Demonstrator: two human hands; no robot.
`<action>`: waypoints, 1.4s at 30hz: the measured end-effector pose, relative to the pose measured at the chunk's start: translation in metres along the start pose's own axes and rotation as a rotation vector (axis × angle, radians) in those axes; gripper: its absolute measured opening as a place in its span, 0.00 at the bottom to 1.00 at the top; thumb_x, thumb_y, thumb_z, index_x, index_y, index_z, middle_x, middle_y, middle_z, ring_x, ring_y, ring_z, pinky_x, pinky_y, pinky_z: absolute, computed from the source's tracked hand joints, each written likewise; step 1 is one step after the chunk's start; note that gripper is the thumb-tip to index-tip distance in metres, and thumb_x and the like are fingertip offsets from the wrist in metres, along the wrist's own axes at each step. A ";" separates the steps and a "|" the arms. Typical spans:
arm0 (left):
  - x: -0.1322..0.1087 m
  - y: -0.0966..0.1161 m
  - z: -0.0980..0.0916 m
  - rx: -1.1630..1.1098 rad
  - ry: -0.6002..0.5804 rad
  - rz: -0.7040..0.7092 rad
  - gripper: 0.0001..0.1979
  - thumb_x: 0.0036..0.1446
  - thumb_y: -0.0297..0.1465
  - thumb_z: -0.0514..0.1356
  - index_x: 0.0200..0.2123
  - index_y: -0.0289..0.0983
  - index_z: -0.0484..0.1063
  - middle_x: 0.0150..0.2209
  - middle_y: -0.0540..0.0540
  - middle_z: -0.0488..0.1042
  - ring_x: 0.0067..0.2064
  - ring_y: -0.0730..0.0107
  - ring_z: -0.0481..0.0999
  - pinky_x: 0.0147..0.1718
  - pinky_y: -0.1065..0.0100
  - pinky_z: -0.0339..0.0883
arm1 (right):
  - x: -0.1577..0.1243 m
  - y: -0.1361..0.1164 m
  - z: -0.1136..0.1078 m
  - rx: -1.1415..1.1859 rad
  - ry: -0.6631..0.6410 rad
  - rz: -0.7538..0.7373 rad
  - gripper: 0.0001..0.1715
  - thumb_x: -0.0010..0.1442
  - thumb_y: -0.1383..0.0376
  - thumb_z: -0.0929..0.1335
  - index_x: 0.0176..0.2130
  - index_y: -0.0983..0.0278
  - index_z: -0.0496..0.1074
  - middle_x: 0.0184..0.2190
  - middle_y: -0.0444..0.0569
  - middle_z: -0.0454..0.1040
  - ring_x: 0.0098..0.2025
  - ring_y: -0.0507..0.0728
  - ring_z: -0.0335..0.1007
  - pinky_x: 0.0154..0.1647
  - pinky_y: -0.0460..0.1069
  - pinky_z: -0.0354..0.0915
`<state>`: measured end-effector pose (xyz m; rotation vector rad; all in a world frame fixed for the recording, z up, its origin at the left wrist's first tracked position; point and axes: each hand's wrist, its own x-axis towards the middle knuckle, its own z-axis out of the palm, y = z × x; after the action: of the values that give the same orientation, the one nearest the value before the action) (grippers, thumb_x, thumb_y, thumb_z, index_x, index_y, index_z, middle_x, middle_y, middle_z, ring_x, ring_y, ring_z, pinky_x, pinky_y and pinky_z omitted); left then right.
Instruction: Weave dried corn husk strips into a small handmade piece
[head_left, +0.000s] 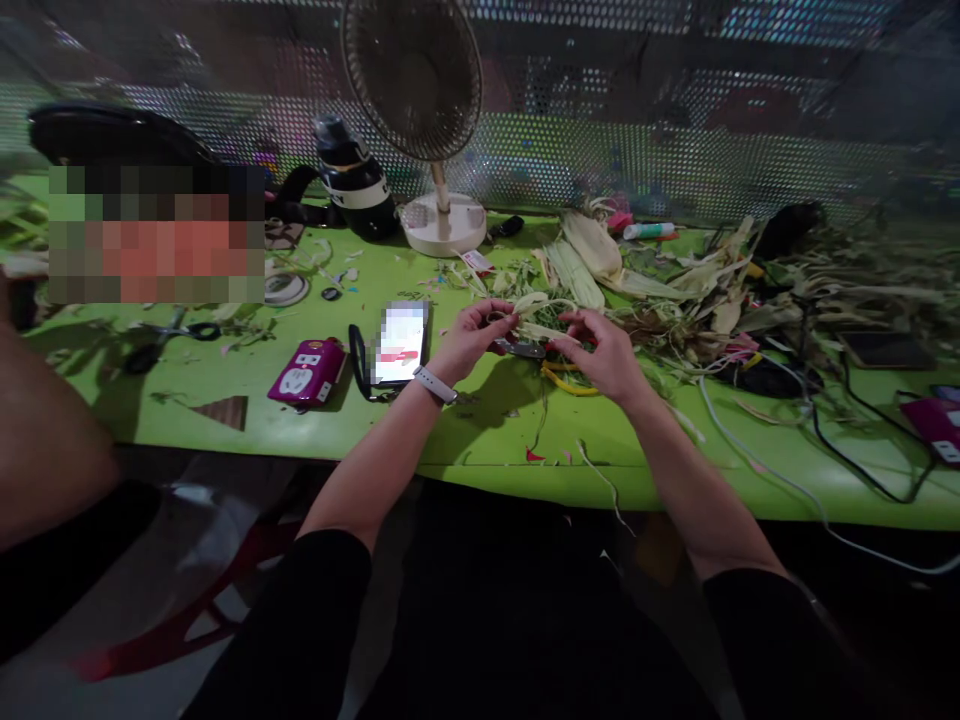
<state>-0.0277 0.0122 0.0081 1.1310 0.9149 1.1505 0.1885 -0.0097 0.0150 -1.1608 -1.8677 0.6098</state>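
Note:
My left hand (484,335) is closed in a pinch on one end of a pale strip of corn husk (536,330), over the green table. At the strip's other end my right hand (600,350) has thumb and fingers closed on it. Just below lies a tool with yellow handles (571,382) and a dark metal head (521,348), partly hidden by my hands. Behind them sit a larger corn husk (592,250) and scattered green and dried plant scraps (675,325).
Left of my hands are a lit phone (401,345), a purple box (307,372), scissors (176,335) and a roll of tape (286,288). A fan (442,225) and a black bottle (356,185) stand behind. Cables (750,450) cross the right. A person (52,400) sits at left.

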 end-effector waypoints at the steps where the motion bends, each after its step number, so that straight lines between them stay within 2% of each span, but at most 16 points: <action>1: 0.000 0.001 0.001 0.005 0.023 -0.009 0.16 0.43 0.36 0.72 0.34 0.36 0.75 0.26 0.51 0.75 0.25 0.77 0.74 0.20 0.76 0.63 | -0.002 -0.002 0.001 -0.077 0.018 -0.077 0.14 0.59 0.55 0.70 0.38 0.62 0.74 0.31 0.48 0.73 0.34 0.56 0.69 0.39 0.53 0.66; 3: -0.001 0.001 0.002 0.023 0.059 -0.026 0.15 0.43 0.35 0.72 0.33 0.36 0.74 0.26 0.50 0.75 0.25 0.77 0.74 0.21 0.75 0.64 | -0.005 -0.004 0.004 -0.212 0.032 -0.206 0.12 0.63 0.56 0.67 0.34 0.61 0.74 0.32 0.50 0.74 0.37 0.58 0.69 0.40 0.53 0.65; 5: -0.001 0.001 0.002 0.061 0.059 -0.030 0.14 0.43 0.35 0.72 0.33 0.36 0.75 0.25 0.50 0.74 0.25 0.76 0.74 0.22 0.75 0.65 | -0.006 -0.005 0.006 -0.314 0.047 -0.275 0.13 0.65 0.57 0.65 0.34 0.61 0.74 0.32 0.51 0.74 0.38 0.59 0.69 0.41 0.54 0.65; 8: -0.002 -0.002 0.003 0.167 -0.096 -0.022 0.14 0.43 0.36 0.71 0.32 0.35 0.76 0.25 0.49 0.75 0.25 0.75 0.74 0.23 0.74 0.67 | -0.006 -0.006 0.006 -0.383 0.105 -0.303 0.14 0.66 0.55 0.64 0.35 0.60 0.73 0.34 0.52 0.74 0.41 0.60 0.70 0.44 0.56 0.66; 11: -0.005 -0.003 0.006 0.257 -0.308 0.029 0.12 0.44 0.36 0.71 0.30 0.35 0.77 0.27 0.47 0.77 0.28 0.74 0.75 0.27 0.73 0.70 | -0.006 -0.006 0.009 -0.331 0.143 -0.262 0.18 0.67 0.51 0.61 0.36 0.59 0.71 0.39 0.53 0.76 0.44 0.60 0.72 0.46 0.55 0.66; 14: -0.010 -0.001 0.011 0.283 -0.368 0.078 0.09 0.44 0.32 0.70 0.30 0.35 0.77 0.29 0.46 0.77 0.31 0.74 0.75 0.32 0.72 0.71 | -0.010 -0.006 0.016 -0.289 0.125 -0.081 0.22 0.67 0.47 0.58 0.39 0.59 0.69 0.32 0.51 0.76 0.33 0.58 0.73 0.35 0.51 0.65; 17: -0.015 0.003 0.016 0.195 -0.354 -0.006 0.11 0.44 0.29 0.70 0.33 0.35 0.75 0.30 0.48 0.76 0.30 0.75 0.75 0.31 0.71 0.71 | -0.013 -0.007 0.022 -0.259 0.165 0.071 0.23 0.66 0.45 0.58 0.40 0.59 0.67 0.26 0.48 0.74 0.26 0.56 0.71 0.28 0.48 0.59; 21: -0.019 0.005 0.020 0.032 -0.251 -0.075 0.18 0.43 0.27 0.71 0.37 0.36 0.70 0.33 0.50 0.74 0.30 0.74 0.75 0.30 0.70 0.72 | -0.014 -0.010 0.024 -0.153 0.212 0.115 0.21 0.65 0.45 0.59 0.40 0.59 0.64 0.27 0.48 0.75 0.28 0.56 0.73 0.29 0.48 0.60; 25: -0.020 0.002 0.024 -0.085 -0.235 -0.094 0.17 0.45 0.33 0.71 0.37 0.37 0.70 0.35 0.50 0.74 0.34 0.74 0.75 0.32 0.70 0.72 | -0.013 -0.011 0.024 -0.082 0.251 0.150 0.21 0.64 0.45 0.60 0.40 0.59 0.63 0.27 0.48 0.76 0.29 0.57 0.74 0.30 0.49 0.62; 29: -0.023 -0.005 0.033 -0.167 -0.243 -0.154 0.16 0.48 0.39 0.69 0.32 0.36 0.69 0.31 0.53 0.70 0.31 0.78 0.72 0.33 0.72 0.70 | -0.013 -0.008 0.028 -0.068 0.273 0.133 0.21 0.64 0.45 0.60 0.39 0.59 0.62 0.25 0.45 0.74 0.26 0.54 0.71 0.28 0.48 0.61; 31: -0.025 -0.008 0.037 -0.151 -0.217 -0.148 0.17 0.50 0.41 0.68 0.31 0.36 0.67 0.26 0.55 0.67 0.26 0.81 0.67 0.28 0.75 0.65 | -0.013 -0.006 0.031 -0.064 0.290 0.111 0.21 0.64 0.45 0.60 0.38 0.59 0.61 0.23 0.43 0.72 0.24 0.53 0.69 0.27 0.47 0.60; 33: -0.026 -0.009 0.041 -0.109 -0.179 -0.122 0.18 0.51 0.43 0.67 0.30 0.37 0.65 0.22 0.57 0.61 0.22 0.83 0.60 0.21 0.77 0.56 | -0.012 -0.005 0.033 -0.055 0.304 0.096 0.21 0.64 0.45 0.60 0.38 0.60 0.61 0.22 0.41 0.70 0.24 0.52 0.68 0.26 0.47 0.59; 36: -0.027 -0.010 0.042 -0.068 -0.163 -0.084 0.20 0.53 0.46 0.65 0.29 0.37 0.63 0.20 0.58 0.55 0.20 0.83 0.52 0.18 0.76 0.46 | -0.011 -0.004 0.033 -0.028 0.301 0.106 0.22 0.64 0.44 0.60 0.37 0.60 0.61 0.21 0.39 0.67 0.21 0.51 0.64 0.25 0.46 0.57; 40: -0.027 -0.010 0.039 -0.089 -0.184 -0.064 0.19 0.55 0.46 0.63 0.29 0.38 0.62 0.21 0.57 0.54 0.21 0.81 0.50 0.19 0.74 0.43 | -0.010 -0.003 0.032 0.015 0.279 0.141 0.23 0.63 0.44 0.61 0.36 0.60 0.61 0.19 0.37 0.64 0.19 0.49 0.59 0.23 0.46 0.54; 42: -0.026 -0.011 0.037 -0.062 -0.184 -0.037 0.17 0.56 0.45 0.62 0.30 0.38 0.64 0.22 0.56 0.56 0.22 0.80 0.52 0.20 0.73 0.46 | -0.010 -0.003 0.031 0.036 0.278 0.146 0.23 0.63 0.43 0.61 0.37 0.60 0.61 0.19 0.37 0.64 0.19 0.49 0.59 0.23 0.46 0.54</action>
<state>0.0049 -0.0206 0.0050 1.1441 0.7504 1.0203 0.1628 -0.0197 -0.0036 -1.2958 -1.5419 0.5295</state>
